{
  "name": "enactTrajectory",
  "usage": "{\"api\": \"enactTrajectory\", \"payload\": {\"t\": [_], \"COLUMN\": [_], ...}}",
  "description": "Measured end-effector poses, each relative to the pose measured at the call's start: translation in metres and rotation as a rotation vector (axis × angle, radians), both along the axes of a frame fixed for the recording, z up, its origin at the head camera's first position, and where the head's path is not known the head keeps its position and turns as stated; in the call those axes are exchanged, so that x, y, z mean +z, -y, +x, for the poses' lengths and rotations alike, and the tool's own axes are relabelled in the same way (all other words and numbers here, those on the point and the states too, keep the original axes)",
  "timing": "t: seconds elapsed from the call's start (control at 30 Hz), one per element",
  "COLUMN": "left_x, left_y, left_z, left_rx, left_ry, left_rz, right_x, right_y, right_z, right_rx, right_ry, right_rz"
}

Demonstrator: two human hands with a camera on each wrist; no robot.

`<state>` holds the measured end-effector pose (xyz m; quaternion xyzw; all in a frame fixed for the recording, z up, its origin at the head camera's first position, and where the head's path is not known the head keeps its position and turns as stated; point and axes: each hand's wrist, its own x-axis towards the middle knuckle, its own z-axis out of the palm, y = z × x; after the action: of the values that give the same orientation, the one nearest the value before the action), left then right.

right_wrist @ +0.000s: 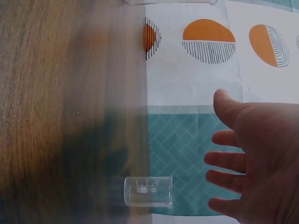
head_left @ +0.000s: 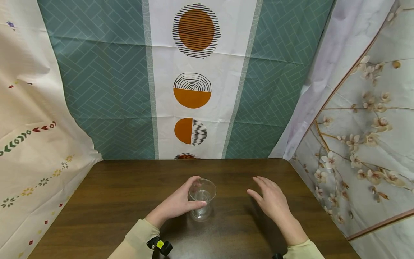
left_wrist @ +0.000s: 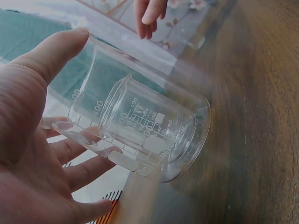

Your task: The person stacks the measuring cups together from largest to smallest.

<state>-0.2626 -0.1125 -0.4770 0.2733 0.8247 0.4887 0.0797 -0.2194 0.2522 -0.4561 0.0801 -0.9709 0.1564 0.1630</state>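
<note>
In the head view my left hand (head_left: 178, 205) holds a large clear glass beaker (head_left: 211, 186) near its rim, thumb on one side and fingers on the other. Inside sits a smaller beaker (left_wrist: 148, 112), its white scale showing through the outer wall in the left wrist view. Whether the large beaker touches the table, I cannot tell. My right hand (head_left: 271, 198) hovers above the table to the right, fingers spread and holding nothing. Another small beaker (right_wrist: 148, 191) stands on the table beyond this hand in the right wrist view; the head view does not show it clearly.
The dark brown wooden table (head_left: 129, 180) ends at a teal and white curtain (head_left: 110, 79) with orange circles. A cream cloth (head_left: 35, 144) hangs on the left side and a flowered cloth (head_left: 365, 144) on the right.
</note>
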Motion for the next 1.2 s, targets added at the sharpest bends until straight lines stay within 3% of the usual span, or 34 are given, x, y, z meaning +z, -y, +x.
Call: {"api": "enactTrajectory", "payload": {"t": [1.2], "left_x": [0.002], "left_y": [0.001], "left_z": [0.002], "left_rx": [0.002], "left_ry": [0.013], "left_rz": [-0.001], "right_x": [-0.003], "right_y": [-0.017], "right_z": [0.001], "right_rx": [-0.049], "right_ry": [0.050], "right_rz": [0.020]}}
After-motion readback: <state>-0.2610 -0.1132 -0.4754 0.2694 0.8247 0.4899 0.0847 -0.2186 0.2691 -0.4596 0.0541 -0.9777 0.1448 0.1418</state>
